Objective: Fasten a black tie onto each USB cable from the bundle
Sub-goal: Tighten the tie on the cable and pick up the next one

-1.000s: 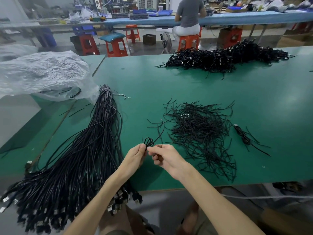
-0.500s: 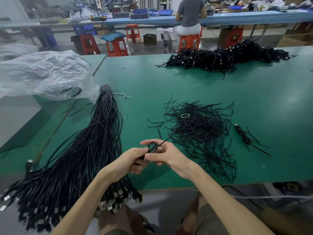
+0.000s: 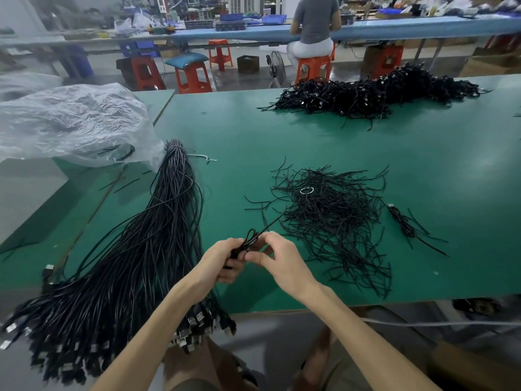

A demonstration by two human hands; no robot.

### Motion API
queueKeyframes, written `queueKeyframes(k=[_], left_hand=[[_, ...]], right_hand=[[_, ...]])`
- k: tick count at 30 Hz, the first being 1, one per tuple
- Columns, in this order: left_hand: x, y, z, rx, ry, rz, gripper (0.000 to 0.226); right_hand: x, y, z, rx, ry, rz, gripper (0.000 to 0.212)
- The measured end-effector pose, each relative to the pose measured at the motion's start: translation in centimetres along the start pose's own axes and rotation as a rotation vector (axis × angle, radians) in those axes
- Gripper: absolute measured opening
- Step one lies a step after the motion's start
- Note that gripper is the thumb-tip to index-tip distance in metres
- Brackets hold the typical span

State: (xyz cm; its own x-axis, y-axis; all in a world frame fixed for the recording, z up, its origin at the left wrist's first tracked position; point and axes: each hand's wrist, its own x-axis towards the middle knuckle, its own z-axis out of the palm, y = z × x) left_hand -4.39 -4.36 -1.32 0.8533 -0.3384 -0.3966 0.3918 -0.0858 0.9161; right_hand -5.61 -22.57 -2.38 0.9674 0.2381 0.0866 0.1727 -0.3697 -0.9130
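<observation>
A coiled black USB cable (image 3: 248,241) is held just above the green table's (image 3: 423,170) near edge. My left hand (image 3: 222,259) grips the coil from the left. My right hand (image 3: 279,259) pinches a black tie (image 3: 270,225) that wraps the coil, its free end sticking up toward the right. The big bundle of USB cables (image 3: 127,263) lies to the left, fanning out over the table edge with its plugs hanging. A loose pile of black ties (image 3: 332,221) lies to the right of my hands.
One tied cable (image 3: 403,221) lies right of the tie pile. A heap of black cables (image 3: 375,93) sits at the far edge. A crumpled clear plastic bag (image 3: 70,122) lies at the left. A person sits on an orange stool (image 3: 313,67) beyond the table.
My hands have closed together on the coiled cable. The right hand has brought the tie around the coil, and its free end now points up toward the tie pile.
</observation>
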Motion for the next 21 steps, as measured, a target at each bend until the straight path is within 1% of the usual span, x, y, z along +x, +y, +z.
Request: queueKeyframes(k=[2, 5, 8, 10, 12, 15, 18, 21], left_hand=[[0.0, 0.1, 0.3, 0.008, 0.006, -0.013, 0.052], [0.0, 0.1, 0.5, 0.031, 0.019, -0.031, 0.052], [-0.1, 0.1, 0.4, 0.008, 0.014, -0.037, 0.049], [-0.3, 0.2, 0.2, 0.021, -0.021, -0.035, 0.048], [-0.7, 0.4, 0.0, 0.102, -0.061, -0.011, 0.049], [-1.5, 1.0, -0.4, 0.264, -0.083, 0.037, 0.057], [-2.3, 1.7, -0.8, 0.252, -0.085, 0.081, 0.043], [-2.5, 2.3, -1.1, 0.284, 0.003, 0.176, 0.025]], right_hand=[[-0.2, -0.2, 0.0, -0.006, -0.017, 0.008, 0.015], [-0.2, -0.1, 0.0, -0.155, 0.023, -0.017, 0.024], [-0.3, -0.3, 0.1, -0.118, 0.029, -0.059, 0.027], [-0.2, -0.5, -0.1, -0.115, 0.035, -0.067, 0.028], [0.1, -0.9, -0.6, -0.152, 0.021, -0.074, 0.029], [0.2, -1.4, -1.6, -0.362, -0.036, -0.159, 0.027], [0.3, -2.3, -2.2, -0.469, -0.064, -0.246, 0.025], [0.4, -2.9, -2.2, -0.496, -0.072, -0.297, 0.022]])
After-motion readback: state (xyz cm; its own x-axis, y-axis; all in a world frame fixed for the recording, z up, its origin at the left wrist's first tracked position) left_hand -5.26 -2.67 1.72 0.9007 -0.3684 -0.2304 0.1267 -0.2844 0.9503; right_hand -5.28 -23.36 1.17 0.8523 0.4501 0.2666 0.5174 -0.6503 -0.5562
